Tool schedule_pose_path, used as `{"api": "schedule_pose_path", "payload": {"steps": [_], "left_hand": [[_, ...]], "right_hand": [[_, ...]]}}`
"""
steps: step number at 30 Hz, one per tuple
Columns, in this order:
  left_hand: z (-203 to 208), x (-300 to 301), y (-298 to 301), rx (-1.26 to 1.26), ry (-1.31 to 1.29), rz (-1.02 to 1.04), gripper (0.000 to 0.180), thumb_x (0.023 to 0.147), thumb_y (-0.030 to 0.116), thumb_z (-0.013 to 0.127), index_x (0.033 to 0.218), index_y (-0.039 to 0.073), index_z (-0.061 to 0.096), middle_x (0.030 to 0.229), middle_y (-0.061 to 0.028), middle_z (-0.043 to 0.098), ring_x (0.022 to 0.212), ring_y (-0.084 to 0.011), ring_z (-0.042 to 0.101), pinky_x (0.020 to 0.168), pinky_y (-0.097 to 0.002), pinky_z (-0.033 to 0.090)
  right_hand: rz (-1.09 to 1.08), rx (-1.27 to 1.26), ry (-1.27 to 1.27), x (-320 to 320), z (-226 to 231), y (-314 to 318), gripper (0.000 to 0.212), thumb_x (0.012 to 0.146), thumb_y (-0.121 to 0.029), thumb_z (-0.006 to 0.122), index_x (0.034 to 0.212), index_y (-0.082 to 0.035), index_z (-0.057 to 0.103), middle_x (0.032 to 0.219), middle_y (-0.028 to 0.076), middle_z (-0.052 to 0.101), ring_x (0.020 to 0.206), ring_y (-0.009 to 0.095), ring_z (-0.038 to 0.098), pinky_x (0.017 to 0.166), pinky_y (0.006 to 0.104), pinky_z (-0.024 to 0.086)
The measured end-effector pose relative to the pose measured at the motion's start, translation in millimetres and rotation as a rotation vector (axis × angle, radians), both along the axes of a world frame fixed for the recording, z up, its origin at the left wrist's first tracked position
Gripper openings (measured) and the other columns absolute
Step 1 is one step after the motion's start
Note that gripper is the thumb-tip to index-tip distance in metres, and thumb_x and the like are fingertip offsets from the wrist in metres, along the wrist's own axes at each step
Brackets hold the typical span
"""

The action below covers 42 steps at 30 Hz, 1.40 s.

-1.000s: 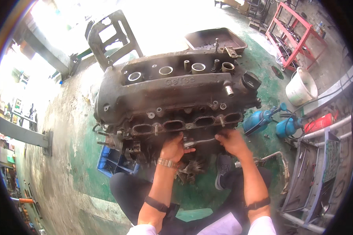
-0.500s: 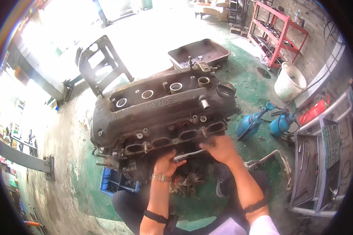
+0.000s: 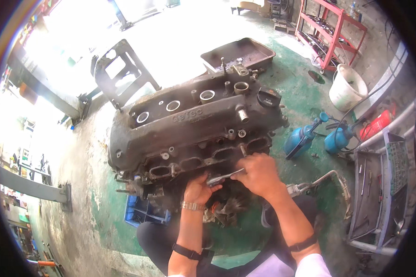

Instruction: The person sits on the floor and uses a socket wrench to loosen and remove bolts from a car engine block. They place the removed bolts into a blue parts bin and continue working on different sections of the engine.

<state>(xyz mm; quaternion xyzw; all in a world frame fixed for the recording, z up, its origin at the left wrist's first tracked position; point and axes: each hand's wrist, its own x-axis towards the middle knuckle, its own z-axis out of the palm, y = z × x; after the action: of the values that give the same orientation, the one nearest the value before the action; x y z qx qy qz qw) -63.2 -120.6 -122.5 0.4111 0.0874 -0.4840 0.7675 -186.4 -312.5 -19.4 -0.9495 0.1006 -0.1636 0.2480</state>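
In front of me stands a dark, greasy car engine [image 3: 171,131], its valve cover on top and a row of oval ports [image 3: 192,164] along the near side. Just below those ports my left hand [image 3: 198,189] is closed around the thick head of a silver ratchet wrench [image 3: 224,177]. My right hand [image 3: 259,173] pinches the far end of its handle, knuckles close to the rightmost port. Shadow under the ports hides whatever the wrench head may touch.
Behind the engine are a dark tray [image 3: 259,60] and a black stool [image 3: 122,69]. To the right stand blue spray bottles [image 3: 298,141], a white bucket [image 3: 346,87], a red shelf [image 3: 330,39] and a tool cart [image 3: 365,198]. A blue crate [image 3: 145,214] sits below the engine's left end.
My right hand has moved up slightly, and the wrench handle now tilts upward to the right. The left hand keeps its hold near the head. The whole view has shifted a little.
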Motion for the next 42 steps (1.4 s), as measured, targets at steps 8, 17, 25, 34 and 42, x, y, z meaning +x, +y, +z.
{"api": "schedule_pose_path", "payload": {"steps": [8,17,25,34,42], "left_hand": [[4.2,1.2,0.7,-0.043,-0.029,0.001,0.033,0.102,0.016,0.038,0.13,0.001,0.047,0.126,-0.0222,0.058,0.111,-0.0435,0.059,0.086,-0.0602,0.053],[-11.4,5.9,1.8,-0.054,0.067,-0.029,0.031,0.098,0.013,0.049,0.128,0.004,0.049,0.128,-0.0159,0.056,0.12,-0.038,0.055,0.094,-0.0637,0.047],[7.6,1.0,-8.3,0.124,0.012,0.05,0.025,0.096,0.011,0.054,0.121,0.008,0.054,0.114,-0.0079,0.06,0.112,-0.0313,0.059,0.089,-0.0638,0.049],[-12.2,5.7,-5.8,0.056,-0.019,0.011,0.026,0.098,0.015,0.05,0.122,0.006,0.054,0.115,-0.0107,0.062,0.107,-0.032,0.061,0.089,-0.0562,0.053],[-6.2,2.7,-1.9,0.019,-0.016,-0.035,0.033,0.1,0.019,0.042,0.126,0.003,0.052,0.122,-0.015,0.062,0.107,-0.0329,0.063,0.086,-0.0522,0.054]], "right_hand": [[-0.012,-0.005,0.233,-0.4,-17.0,-8.1,0.033,0.075,-0.041,0.074,0.084,-0.009,0.074,0.079,0.013,0.069,0.081,0.033,0.066,0.077,0.0451,0.047],[0.029,0.077,0.358,7.7,-20.0,1.2,0.031,0.075,-0.039,0.075,0.086,-0.01,0.073,0.073,0.015,0.067,0.076,0.036,0.066,0.072,0.0457,0.051],[0.045,0.092,0.33,7.8,-20.5,2.8,0.031,0.076,-0.038,0.074,0.084,-0.008,0.072,0.073,0.016,0.067,0.077,0.035,0.066,0.071,0.0462,0.051],[0.094,0.097,0.311,15.0,-21.1,19.9,0.023,0.076,-0.032,0.074,0.082,-0.009,0.071,0.073,0.015,0.067,0.076,0.036,0.066,0.07,0.0466,0.051],[0.115,0.022,0.195,9.7,-12.4,23.1,0.013,0.077,-0.023,0.073,0.081,-0.011,0.07,0.072,0.013,0.067,0.073,0.035,0.066,0.067,0.0472,0.05]]}}
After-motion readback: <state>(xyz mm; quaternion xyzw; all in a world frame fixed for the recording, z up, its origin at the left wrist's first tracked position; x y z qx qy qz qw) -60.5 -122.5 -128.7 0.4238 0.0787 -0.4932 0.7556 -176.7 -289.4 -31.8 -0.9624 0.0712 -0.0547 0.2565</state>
